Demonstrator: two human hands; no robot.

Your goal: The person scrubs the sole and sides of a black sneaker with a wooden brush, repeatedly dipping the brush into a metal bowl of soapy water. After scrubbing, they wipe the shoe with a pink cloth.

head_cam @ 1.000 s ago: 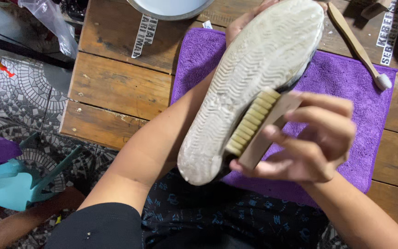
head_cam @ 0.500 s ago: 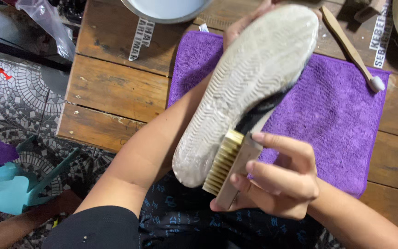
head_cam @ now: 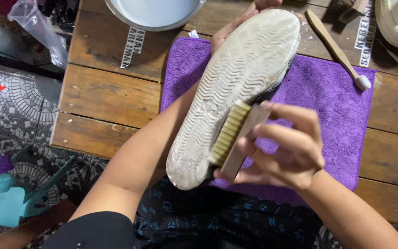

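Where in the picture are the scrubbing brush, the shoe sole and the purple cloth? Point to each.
Scrubbing brush [head_cam: 236, 138], head view, on its wooden back.
Shoe sole [head_cam: 236, 78], head view, mid tread.
Purple cloth [head_cam: 332, 106], head view, bare right part.

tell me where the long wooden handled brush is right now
In the head view the long wooden-handled brush lies at upper right, slanting from the wooden table onto the top right corner of the purple towel, right of the upturned shoe.
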